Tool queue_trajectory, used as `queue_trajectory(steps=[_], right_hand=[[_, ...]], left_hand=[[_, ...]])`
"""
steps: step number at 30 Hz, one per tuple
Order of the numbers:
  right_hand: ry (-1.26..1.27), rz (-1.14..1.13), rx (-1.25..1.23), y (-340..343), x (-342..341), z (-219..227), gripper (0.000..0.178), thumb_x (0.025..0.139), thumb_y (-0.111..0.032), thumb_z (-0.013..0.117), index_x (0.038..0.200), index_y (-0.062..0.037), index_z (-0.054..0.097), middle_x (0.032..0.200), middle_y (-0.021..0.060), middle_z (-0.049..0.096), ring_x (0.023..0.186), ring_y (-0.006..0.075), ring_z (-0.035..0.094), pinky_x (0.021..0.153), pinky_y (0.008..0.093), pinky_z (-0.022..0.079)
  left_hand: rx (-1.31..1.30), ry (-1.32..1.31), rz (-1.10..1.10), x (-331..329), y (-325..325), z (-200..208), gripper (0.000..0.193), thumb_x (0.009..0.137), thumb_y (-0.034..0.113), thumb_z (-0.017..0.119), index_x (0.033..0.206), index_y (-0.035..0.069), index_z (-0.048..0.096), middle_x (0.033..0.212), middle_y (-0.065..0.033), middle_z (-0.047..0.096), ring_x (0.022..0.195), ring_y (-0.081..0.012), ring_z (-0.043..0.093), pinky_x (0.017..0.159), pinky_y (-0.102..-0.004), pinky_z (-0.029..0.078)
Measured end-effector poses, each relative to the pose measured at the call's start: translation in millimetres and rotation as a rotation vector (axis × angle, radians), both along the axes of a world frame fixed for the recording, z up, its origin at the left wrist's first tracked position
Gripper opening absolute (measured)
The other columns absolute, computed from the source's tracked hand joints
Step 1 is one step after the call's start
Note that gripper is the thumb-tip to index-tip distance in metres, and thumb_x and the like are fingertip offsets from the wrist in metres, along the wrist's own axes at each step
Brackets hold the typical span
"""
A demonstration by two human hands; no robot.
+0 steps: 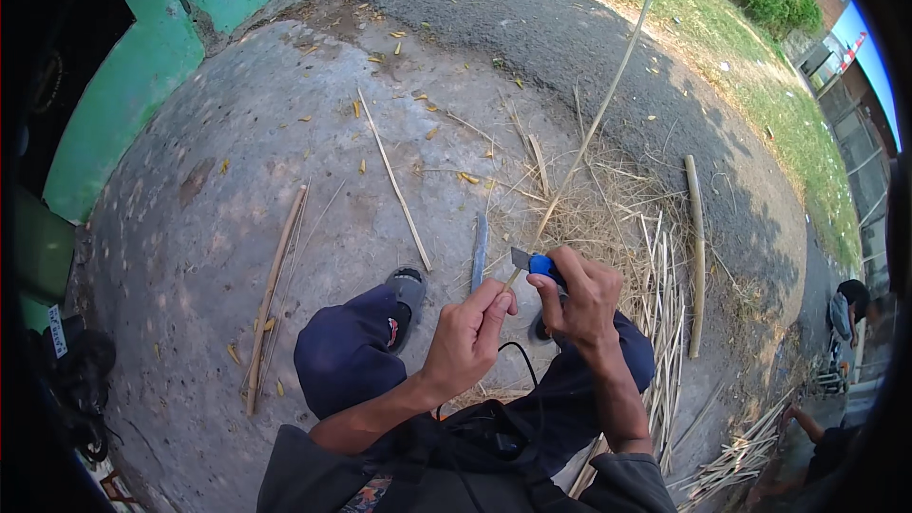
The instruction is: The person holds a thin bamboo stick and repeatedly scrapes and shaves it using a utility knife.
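Note:
A long, thin bamboo strip (pixel 608 100) runs from my hands up and away to the far right. My left hand (pixel 465 337) is closed around its near end, thumb on top. My right hand (pixel 584 299) grips a blue utility knife (pixel 542 268), its blade lying against the strip just beyond my left fingertips. Both hands are close together above the ground between my knees. A flat grey-blue piece, perhaps a blade (pixel 481 252), lies on the ground just beyond my left hand.
Split bamboo strips (pixel 665 323) lie in a pile right of my knee, with shavings (pixel 608 195) beyond. Bamboo poles lie right (pixel 696 256) and left (pixel 275 304); a single strip (pixel 394 180) lies ahead. Another person (pixel 826 437) is at the lower right. A green wall (pixel 142 104) stands left.

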State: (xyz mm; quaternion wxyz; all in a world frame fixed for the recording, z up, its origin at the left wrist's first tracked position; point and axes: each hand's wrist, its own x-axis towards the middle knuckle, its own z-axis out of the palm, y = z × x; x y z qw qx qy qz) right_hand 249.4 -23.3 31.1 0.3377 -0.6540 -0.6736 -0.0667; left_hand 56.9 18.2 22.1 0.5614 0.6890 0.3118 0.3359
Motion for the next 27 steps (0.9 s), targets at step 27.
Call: queue_trajectory(steps=[27], right_hand=[[0.118, 0.139, -0.15, -0.5, -2.2, -7.5, 0.025, 0.095, -0.031, 0.076, 0.103, -0.009, 0.068, 0.075, 0.0087, 0.07, 0.059, 0.0287, 0.068, 0.053, 0.0379, 0.049]], left_hand=[[-0.035, -0.037, 0.022, -9.0, -0.7, -18.8, 0.021, 0.112, 0.015, 0.05, 0.099, 0.002, 0.061, 0.065, -0.0032, 0.059, 0.054, -0.0053, 0.043, 0.051, -0.0292, 0.033]])
